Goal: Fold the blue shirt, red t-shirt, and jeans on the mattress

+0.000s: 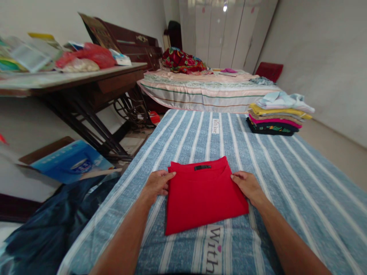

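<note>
The left hand (156, 184) and the right hand (247, 185) are grasping the two side edges of the red shirt (205, 198), near its neckline. This shirt is folded and lies flat on the striped sheet (143, 164) (it is blue and white, with printed words). Farther, at the right, there is the pile of folded clothes (276, 114). At the left stands the table (120, 72), bearing a red bag (97, 55).
</note>
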Demonstrator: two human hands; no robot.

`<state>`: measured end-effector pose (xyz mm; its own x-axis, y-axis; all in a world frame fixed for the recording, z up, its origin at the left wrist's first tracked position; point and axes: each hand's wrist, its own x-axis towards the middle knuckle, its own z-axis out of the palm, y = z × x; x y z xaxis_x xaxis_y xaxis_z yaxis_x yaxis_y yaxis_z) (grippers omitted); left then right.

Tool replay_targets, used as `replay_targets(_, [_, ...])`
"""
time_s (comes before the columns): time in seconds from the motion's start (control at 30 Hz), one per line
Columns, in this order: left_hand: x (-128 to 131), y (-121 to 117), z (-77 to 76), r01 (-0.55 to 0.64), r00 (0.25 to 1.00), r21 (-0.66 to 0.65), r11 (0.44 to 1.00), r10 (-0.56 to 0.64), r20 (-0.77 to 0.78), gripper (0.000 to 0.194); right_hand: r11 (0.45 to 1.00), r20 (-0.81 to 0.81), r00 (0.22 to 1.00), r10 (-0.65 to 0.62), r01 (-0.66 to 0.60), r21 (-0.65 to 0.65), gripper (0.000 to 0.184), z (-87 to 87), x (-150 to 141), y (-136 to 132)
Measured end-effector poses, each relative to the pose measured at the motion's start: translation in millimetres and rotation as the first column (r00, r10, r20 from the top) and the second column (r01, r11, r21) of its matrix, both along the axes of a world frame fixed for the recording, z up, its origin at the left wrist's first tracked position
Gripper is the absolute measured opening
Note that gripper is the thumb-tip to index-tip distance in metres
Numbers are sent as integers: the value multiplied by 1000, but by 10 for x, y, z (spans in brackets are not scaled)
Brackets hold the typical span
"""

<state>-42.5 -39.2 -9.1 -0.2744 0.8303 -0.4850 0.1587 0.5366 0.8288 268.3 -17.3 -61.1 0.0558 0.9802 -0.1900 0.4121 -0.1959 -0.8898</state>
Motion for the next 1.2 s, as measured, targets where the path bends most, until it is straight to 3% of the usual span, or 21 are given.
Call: replay_targets(1.2, [4,4,22,11,1000,4,1000,-11,-6,40,1000,46,999,-6,5,14,32,-4,-13,16])
